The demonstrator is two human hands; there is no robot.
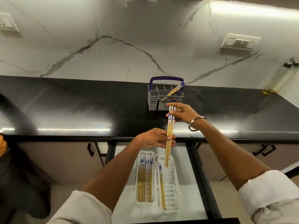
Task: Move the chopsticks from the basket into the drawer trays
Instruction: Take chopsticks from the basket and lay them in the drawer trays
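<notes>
Both hands — left hand (pixel 154 138) and right hand (pixel 182 114) — pinch a bundle (pixel 169 136) of chopsticks above the right tray (pixel 175 183), near the basket (pixel 165 98) — more chopsticks lean inside it.

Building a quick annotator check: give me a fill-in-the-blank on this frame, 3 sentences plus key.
1. Both hands, left hand and right hand, hold one bundle of chopsticks above the open ____.
2. The chopsticks left in the basket lean toward its ____ side.
3. Of the two trays, the left tray holds ____ chopsticks than the right tray.

Missing words: drawer; right; more
</notes>
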